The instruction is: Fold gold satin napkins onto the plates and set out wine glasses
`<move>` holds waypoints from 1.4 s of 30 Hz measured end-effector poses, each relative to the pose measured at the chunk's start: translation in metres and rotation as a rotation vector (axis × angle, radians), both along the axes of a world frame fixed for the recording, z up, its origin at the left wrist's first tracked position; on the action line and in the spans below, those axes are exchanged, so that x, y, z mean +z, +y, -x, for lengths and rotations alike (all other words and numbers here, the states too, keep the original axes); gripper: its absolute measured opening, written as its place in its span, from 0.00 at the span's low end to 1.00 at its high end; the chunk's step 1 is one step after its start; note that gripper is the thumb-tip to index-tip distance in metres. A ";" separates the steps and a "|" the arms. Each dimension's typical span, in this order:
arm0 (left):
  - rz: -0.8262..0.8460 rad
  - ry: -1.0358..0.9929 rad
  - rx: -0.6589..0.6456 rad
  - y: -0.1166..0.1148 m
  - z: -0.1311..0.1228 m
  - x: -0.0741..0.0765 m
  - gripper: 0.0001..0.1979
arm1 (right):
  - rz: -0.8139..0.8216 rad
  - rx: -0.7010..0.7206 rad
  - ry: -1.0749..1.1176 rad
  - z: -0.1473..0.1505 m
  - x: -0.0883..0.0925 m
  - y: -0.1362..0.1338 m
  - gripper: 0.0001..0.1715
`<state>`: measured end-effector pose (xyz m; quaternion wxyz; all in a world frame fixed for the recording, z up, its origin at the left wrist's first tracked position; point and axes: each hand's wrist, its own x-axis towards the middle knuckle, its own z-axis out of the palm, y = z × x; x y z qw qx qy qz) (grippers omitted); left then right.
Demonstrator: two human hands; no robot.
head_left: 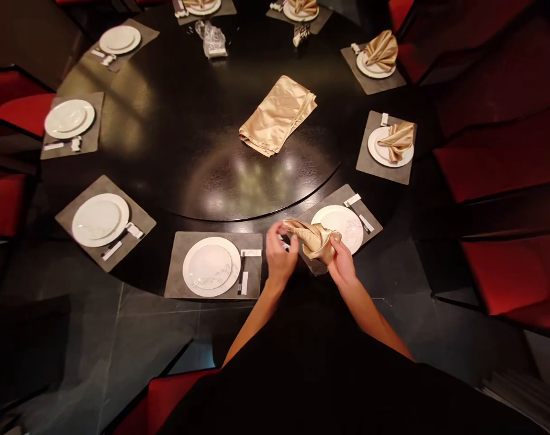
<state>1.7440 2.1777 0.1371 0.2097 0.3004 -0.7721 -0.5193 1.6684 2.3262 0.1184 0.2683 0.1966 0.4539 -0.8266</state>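
A gold satin napkin (319,240), folded into a pleated shape, is gripped at its right end by my right hand (342,261). At the other end, my left hand (280,252) is curved with thumb and fingers apart, its fingertips close to the pleated tip; whether they touch it I cannot tell. The napkin hangs over the left part of a white plate (350,226) on a grey placemat (372,225). Further in on the dark round table lies a flat stack of gold napkins (279,115).
Left of my hands, a plate (211,266) and chopsticks (242,272) rest on another placemat. Fan-folded napkins (382,51) stand on plates across the table. A crumpled clear plastic bag (212,41) lies at the back. Red chairs (506,272) surround the table.
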 end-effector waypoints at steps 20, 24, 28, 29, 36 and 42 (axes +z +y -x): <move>0.894 0.488 -0.375 0.166 0.075 0.017 0.07 | -0.063 -0.459 0.257 0.104 0.061 0.115 0.19; 0.699 0.243 -0.337 0.202 0.082 0.013 0.09 | 0.006 -0.374 0.296 0.111 0.082 0.124 0.13; 0.287 0.356 -0.420 0.195 0.086 0.030 0.15 | 0.102 -0.283 0.290 0.122 0.095 0.139 0.12; 0.177 0.446 -0.347 0.186 0.089 0.038 0.18 | 0.138 -0.265 0.279 0.124 0.097 0.143 0.12; -0.189 0.529 -0.177 0.117 0.140 0.097 0.28 | 0.263 -0.134 0.144 0.111 0.093 0.153 0.15; -0.261 0.626 -0.395 0.114 0.157 0.127 0.25 | 0.232 -0.011 0.056 0.097 0.086 0.156 0.14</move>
